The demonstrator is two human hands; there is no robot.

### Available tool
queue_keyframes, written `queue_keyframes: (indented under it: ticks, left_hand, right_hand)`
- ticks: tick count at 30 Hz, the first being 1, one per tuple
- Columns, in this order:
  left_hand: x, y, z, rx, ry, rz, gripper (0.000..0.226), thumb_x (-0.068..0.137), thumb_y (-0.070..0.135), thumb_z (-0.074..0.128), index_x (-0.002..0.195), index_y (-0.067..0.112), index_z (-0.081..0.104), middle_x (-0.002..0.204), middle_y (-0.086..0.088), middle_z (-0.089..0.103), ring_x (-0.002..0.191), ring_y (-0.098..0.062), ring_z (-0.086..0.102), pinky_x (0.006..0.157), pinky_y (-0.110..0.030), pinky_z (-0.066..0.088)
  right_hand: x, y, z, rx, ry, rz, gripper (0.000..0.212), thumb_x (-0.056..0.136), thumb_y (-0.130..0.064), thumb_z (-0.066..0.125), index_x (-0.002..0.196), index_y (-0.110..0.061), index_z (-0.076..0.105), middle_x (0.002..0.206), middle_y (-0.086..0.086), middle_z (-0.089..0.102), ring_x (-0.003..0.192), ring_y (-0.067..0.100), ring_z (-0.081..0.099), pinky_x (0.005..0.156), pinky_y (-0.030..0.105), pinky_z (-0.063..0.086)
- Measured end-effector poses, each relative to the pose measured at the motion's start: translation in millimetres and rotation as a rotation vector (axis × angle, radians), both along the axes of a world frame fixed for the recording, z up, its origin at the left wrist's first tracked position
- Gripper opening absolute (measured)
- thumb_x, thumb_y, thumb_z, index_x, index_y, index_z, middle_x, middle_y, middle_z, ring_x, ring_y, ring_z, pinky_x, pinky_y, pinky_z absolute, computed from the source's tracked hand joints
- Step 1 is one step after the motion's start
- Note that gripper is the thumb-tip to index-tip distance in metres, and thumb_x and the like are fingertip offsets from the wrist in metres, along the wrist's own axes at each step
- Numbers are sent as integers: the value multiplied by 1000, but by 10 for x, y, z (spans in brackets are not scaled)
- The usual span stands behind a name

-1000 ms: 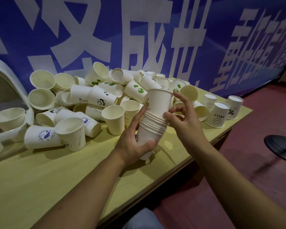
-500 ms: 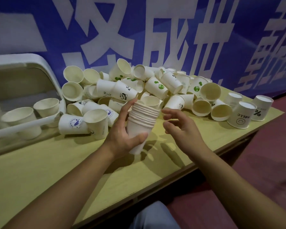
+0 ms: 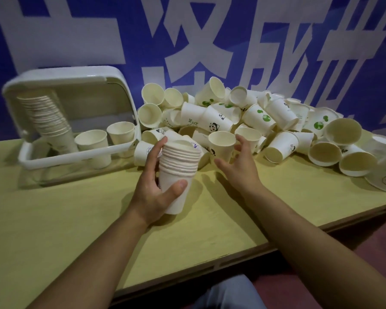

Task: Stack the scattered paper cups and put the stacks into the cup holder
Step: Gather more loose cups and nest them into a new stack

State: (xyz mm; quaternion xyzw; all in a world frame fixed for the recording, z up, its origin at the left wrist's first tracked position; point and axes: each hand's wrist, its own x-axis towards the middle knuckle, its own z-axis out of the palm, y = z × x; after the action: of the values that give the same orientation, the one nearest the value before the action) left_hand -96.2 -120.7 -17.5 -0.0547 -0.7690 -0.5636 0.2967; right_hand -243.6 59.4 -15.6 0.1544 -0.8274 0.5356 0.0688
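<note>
My left hand (image 3: 151, 189) grips a stack of several nested white paper cups (image 3: 179, 168), held upright just above the yellow table (image 3: 54, 224). My right hand (image 3: 240, 171) is spread around a single upright cup (image 3: 222, 144) at the front of the pile, thumb below it and fingers at its right side, without a clear grip. A heap of scattered paper cups (image 3: 261, 121), some with panda or green prints, lies behind both hands. The white cup holder (image 3: 76, 156) stands at the left, with a tall leaning stack (image 3: 47, 117) and two single cups (image 3: 91, 141) inside.
A blue banner with large white characters hangs behind the table. More cups lie on their sides at the far right near the table's edge (image 3: 354, 159). The table's front edge runs diagonally at lower right, with reddish floor beyond.
My right hand left the top of the stack and moved forward to a single upright cup. The left hand lowered the stack. The view swung left, bringing the cup holder into view.
</note>
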Motion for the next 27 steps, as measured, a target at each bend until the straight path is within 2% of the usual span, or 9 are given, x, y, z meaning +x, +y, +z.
queue_keyframes:
  ticks: [3,5,9,14,17,19,21,25,27]
  left_hand:
    - [20,-32,5,-13,-28,-28,86,69,47,73,142,65,31,141,27,53,125,-2,57,94,-18,50]
    - [28,-77,20,8,-26,-11,86,68,49,72,142,61,31,137,32,53,122,1,58,90,-14,49]
    - [30,-96,42,24,-13,-1,86,68,49,73,141,65,31,140,22,55,123,-7,59,94,-22,52]
    - [46,-46,54,-10,-29,-22,86,68,48,73,140,68,31,140,24,55,124,-4,58,95,-19,50]
    - [59,-16,57,-35,-60,-68,89,68,47,74,144,63,30,146,15,52,125,-2,57,92,-15,49]
    - [66,14,70,-57,-75,-110,89,69,45,75,145,63,30,144,22,52,126,0,56,92,-13,48]
    - [78,42,90,-83,-76,-129,89,70,45,75,145,64,29,141,31,51,128,1,53,94,-13,47]
    - [104,43,98,-148,-99,-144,91,70,47,75,145,66,27,144,30,48,133,1,50,100,-14,45]
    - [109,48,105,-211,-154,-161,92,69,52,75,144,69,25,144,32,47,131,2,50,103,-21,47]
  right_hand:
    - [-63,-48,-19,24,32,12,90,83,-26,81,153,-25,26,142,-1,50,129,18,48,100,30,40]
    - [-86,-59,-22,-4,24,35,88,82,-27,80,152,-28,26,131,-5,52,122,16,52,97,31,43]
    - [-67,-92,-28,-64,6,48,87,80,-32,82,150,-28,31,124,-9,54,114,13,56,100,39,50]
    - [91,-18,91,-258,28,29,80,82,-36,79,147,-36,32,122,-8,54,106,17,64,86,45,60]
    - [309,56,242,-350,78,83,72,89,-35,74,146,-39,30,120,-15,51,104,12,65,79,32,60]
    - [456,70,334,-409,86,136,69,90,-36,72,144,-44,30,121,-17,50,101,7,65,74,25,59]
    - [557,79,405,-454,88,159,67,89,-38,72,141,-47,31,122,-15,51,100,6,67,73,23,59]
    - [643,109,490,-446,105,154,66,93,-35,69,144,-47,30,124,-2,54,93,-4,65,68,13,53]
    - [672,112,530,-412,124,173,67,91,-38,69,143,-50,28,121,-1,54,92,-10,62,68,9,50]
